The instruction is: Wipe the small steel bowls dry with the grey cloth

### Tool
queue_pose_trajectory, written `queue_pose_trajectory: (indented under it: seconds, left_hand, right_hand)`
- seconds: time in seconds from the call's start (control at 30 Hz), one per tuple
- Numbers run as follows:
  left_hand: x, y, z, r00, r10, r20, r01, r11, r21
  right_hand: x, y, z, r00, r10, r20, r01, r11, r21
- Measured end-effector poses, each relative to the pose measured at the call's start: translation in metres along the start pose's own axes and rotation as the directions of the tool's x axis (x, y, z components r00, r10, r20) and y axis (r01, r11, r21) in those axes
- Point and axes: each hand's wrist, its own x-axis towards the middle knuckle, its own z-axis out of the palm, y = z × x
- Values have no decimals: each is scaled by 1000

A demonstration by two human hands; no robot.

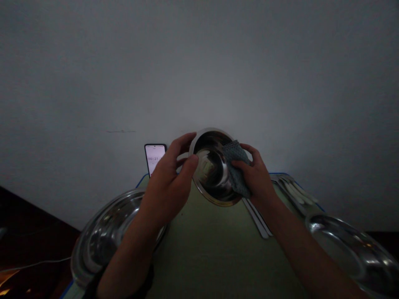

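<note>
At far left, a wide metal basin (93,249) sits on the tabletop (202,257), partly hidden by the left forearm. Beyond it a phone (155,158) stands upright near the wall, a timer on its screen.

The left hand (170,178) grips the bowl (207,166) by its left rim, thumb on the near face and the other fingers spread around the far edge; the fingers are parted only by the wall of the bowl. The bowl is raised over the far part of the tabletop, between the two hands, tilted with its mouth toward the wearer. It looks like thin polished steel: probably light, stiff and hard to break, though it may dent. The smooth curve would likely slip under flat fingers, more so if wet, so the rim seems the best hold, pinched from both sides.

At the bowl's right side, the right hand (257,176) has its fingers closed on a grey-blue cloth (238,172), pressed against the rim and inner wall. The cloth looks soft, limp and light, easy to bunch anywhere, and should add friction.

Farther right lie flat metal strips (260,222), pale handles (296,192) and a shiny metal dish (339,249).
</note>
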Motion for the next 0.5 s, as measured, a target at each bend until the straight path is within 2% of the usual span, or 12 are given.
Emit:
queue_pose_trajectory:
  seconds: [0.5]
  left_hand:
    - [1,0,0,1000,14,-8,-14,999,38]
  right_hand:
    - [-1,-1,0,1000,19,-3,-19,1000,8]
